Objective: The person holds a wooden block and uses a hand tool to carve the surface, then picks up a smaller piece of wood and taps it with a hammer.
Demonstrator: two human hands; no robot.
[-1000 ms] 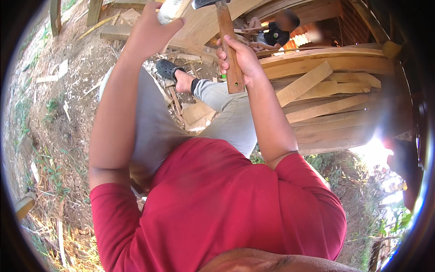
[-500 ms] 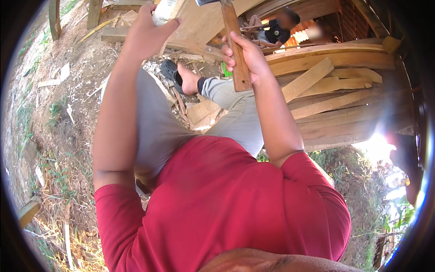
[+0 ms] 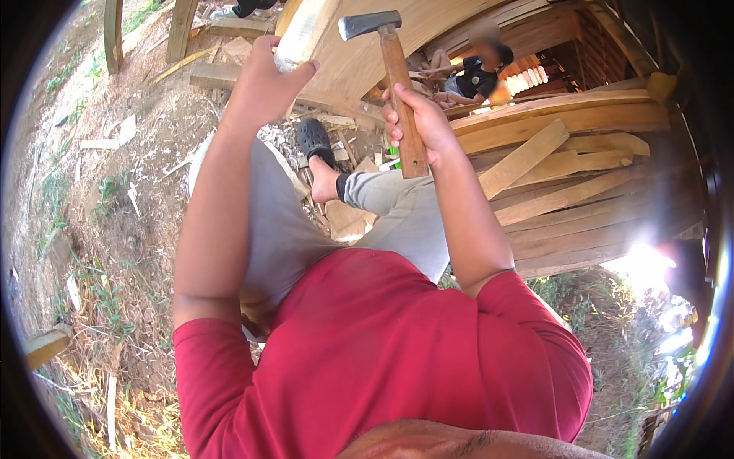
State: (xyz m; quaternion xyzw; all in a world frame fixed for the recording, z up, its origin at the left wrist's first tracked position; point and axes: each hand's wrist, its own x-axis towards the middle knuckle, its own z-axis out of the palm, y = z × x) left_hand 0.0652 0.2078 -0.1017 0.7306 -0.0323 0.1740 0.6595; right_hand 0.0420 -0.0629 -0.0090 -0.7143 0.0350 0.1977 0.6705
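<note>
My right hand [image 3: 419, 122] is wrapped round the wooden handle of a hammer [image 3: 397, 84]. Its grey metal head points up and away from me, in front of a broad pale plank [image 3: 348, 57]. On the left, my left hand [image 3: 267, 88] is at the near end of this plank, beside a brightly sunlit patch. Thumb and fingers are spread apart there, and nothing shows in the grip. Part of its fingers is hidden, so I cannot tell how firmly it touches the wood.
Curved timber planks [image 3: 566, 111] with loose wood strips [image 3: 527, 157] lie to the right. Beyond them sits another person [image 3: 478, 76] in a dark shirt. Wooden posts [image 3: 181, 30] stand far left. Wood chips litter the dirt around my foot in a black clog [image 3: 313, 141].
The whole view has shifted, so the scene sits lower and further right, and the hammer's head now shows fully. My right hand keeps its hold; my left hand stays by the plank.
</note>
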